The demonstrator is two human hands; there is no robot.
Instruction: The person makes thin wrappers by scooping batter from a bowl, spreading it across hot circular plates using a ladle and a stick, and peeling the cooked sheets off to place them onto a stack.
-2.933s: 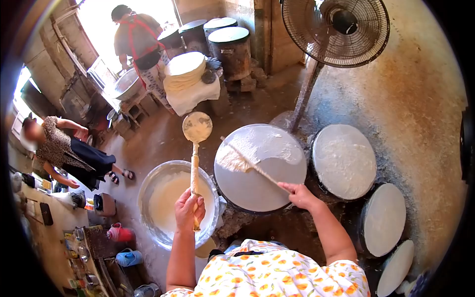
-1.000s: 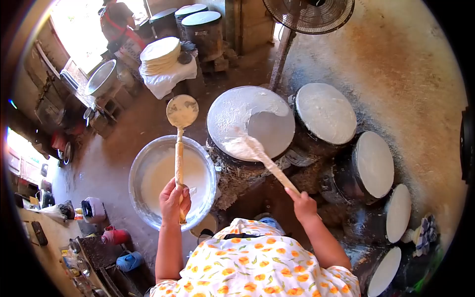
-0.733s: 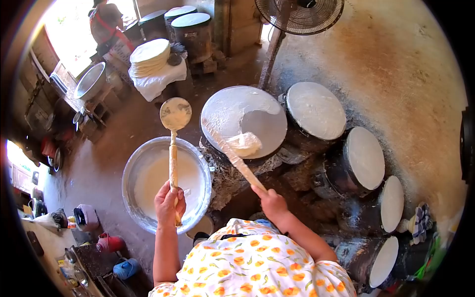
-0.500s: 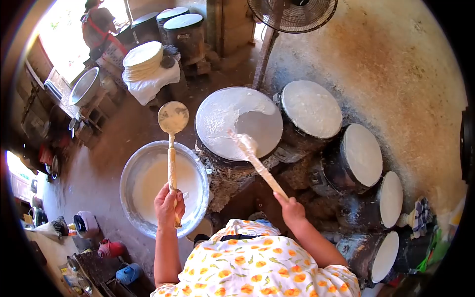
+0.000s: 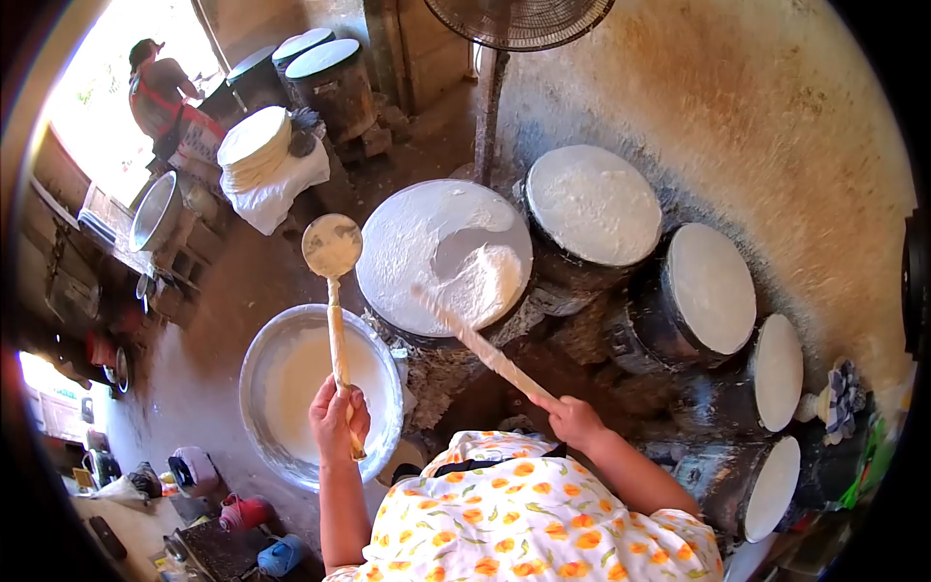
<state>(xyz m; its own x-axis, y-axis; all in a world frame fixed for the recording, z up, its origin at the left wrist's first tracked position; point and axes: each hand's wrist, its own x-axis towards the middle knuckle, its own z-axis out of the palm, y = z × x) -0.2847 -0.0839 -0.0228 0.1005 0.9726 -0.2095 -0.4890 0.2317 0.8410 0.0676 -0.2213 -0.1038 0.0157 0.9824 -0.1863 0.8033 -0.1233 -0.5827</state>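
My left hand (image 5: 339,419) is closed around the wrapped handle of a ladle (image 5: 333,245), holding it upright over a large metal basin (image 5: 252,393) of pale batter. The ladle's round bowl is smeared with batter. My right hand (image 5: 572,423) grips a long, flat wooden paddle (image 5: 485,351). Its far end reaches over the near part of a round griddle (image 5: 398,218) coated with white batter. A thick white mound of batter (image 5: 493,279) lies on the griddle's right side, beside a smoother grey patch. Whether the paddle's tip touches the surface I cannot tell.
Several batter-topped drums curve along the right, the nearest griddle drum (image 5: 593,206) close to mine. A stack of pale flat rounds (image 5: 254,145) stands on white cloth at upper left. Beyond it, a person (image 5: 167,102) works by more drums. A fan (image 5: 519,21) hangs at the top.
The paddle has swung left and lower across the griddle. The white batter that was on its end now lies as a mound on the griddle. The ladle stays raised; the camera view has shifted.
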